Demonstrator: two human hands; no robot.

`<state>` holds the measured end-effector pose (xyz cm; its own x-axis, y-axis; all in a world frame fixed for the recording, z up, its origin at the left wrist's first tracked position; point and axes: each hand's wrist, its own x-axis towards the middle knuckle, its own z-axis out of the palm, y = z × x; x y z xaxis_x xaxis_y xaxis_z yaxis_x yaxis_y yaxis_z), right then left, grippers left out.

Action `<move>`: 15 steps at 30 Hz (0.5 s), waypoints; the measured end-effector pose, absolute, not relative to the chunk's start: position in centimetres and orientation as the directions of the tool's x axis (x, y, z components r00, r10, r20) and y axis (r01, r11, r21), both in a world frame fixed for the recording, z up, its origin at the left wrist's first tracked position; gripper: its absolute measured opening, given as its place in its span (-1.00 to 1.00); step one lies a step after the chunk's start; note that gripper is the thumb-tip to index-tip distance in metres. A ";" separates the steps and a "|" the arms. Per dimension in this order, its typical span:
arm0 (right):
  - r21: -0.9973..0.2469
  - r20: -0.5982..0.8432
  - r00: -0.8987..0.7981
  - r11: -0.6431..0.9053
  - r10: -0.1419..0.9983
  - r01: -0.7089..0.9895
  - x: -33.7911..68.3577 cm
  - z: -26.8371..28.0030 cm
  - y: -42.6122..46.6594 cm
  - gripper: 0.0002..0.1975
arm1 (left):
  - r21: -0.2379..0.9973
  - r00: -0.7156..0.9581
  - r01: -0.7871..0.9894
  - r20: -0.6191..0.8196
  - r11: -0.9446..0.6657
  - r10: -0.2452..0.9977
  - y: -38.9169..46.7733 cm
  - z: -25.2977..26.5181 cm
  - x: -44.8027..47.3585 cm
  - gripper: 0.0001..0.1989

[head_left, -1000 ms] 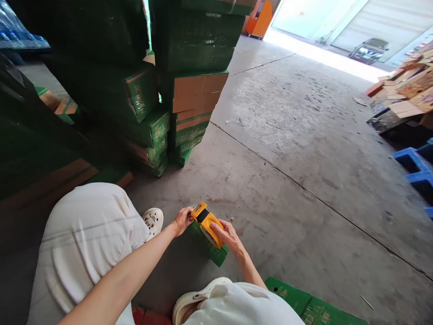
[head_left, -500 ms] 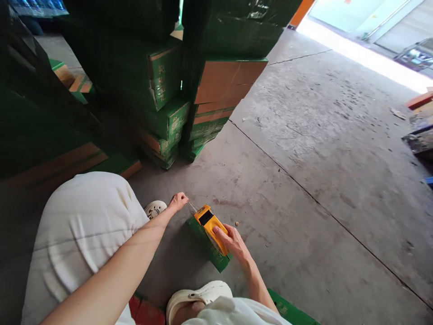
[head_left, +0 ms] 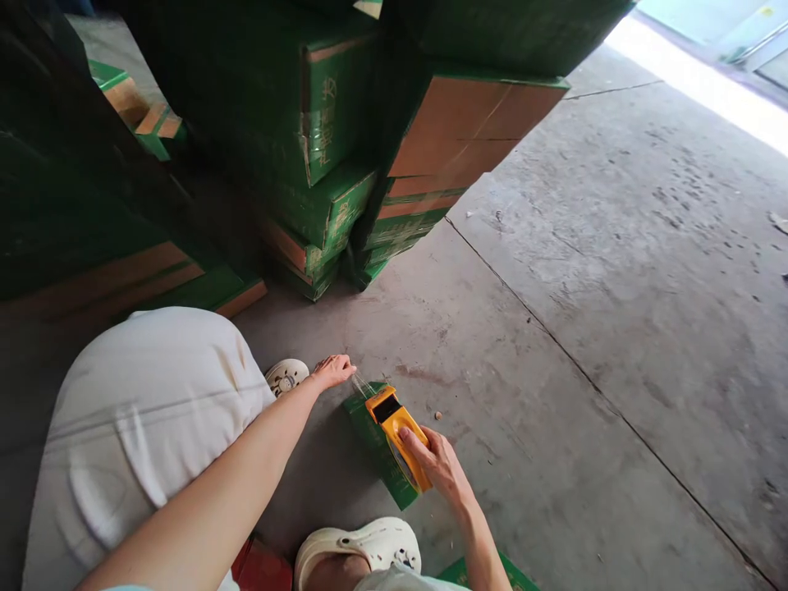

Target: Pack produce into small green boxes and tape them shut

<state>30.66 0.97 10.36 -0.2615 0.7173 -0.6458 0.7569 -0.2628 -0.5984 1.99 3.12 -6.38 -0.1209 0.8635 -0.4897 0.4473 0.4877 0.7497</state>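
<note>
My right hand (head_left: 436,461) is wrapped round a yellow tape dispenser (head_left: 401,435) with a dark slot near its front end. Clear tape (head_left: 363,383) stretches from that end to my left hand (head_left: 336,371), whose fingers pinch it. Below the dispenser, a green cardboard box (head_left: 375,447) sits on the floor, partly covered by the tool. Whether the tape touches the box cannot be made out.
Tall stacks of green and brown boxes (head_left: 350,205) rise ahead and to the left. White clogs (head_left: 369,546) are on my feet. A red object (head_left: 263,566) and another green box edge (head_left: 514,574) show at the bottom. Concrete floor (head_left: 554,394) spreads right.
My view has shifted, so the stacks appear larger. Both hands sit slightly further right in view, still with the dispenser and the stretched tape, above the green box.
</note>
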 end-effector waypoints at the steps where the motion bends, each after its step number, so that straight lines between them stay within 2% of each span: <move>1: -0.586 -0.648 -0.254 -0.257 0.718 0.768 30.7 10.3 0.9 -0.34 | 0.749 -0.123 0.443 -0.493 0.492 0.861 2.9 -6.5 2.2 -0.75; 6: -0.554 -0.646 -0.234 -0.236 0.726 0.798 31.0 10.4 0.7 -0.34 | 0.787 -0.148 0.378 -0.469 0.488 0.871 2.8 -7.1 3.1 -0.69; 15: -0.614 -0.634 -0.269 -0.260 0.725 0.745 31.8 10.5 -0.5 -0.33 | 0.885 -0.199 0.125 -0.420 0.448 0.886 3.5 -5.9 4.0 -0.53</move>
<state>31.82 -0.53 10.49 -0.2688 0.7254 -0.6337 0.7451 -0.2603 -0.6141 4.01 3.51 -5.93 -0.1990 0.8857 -0.4196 0.1253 0.4476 0.8854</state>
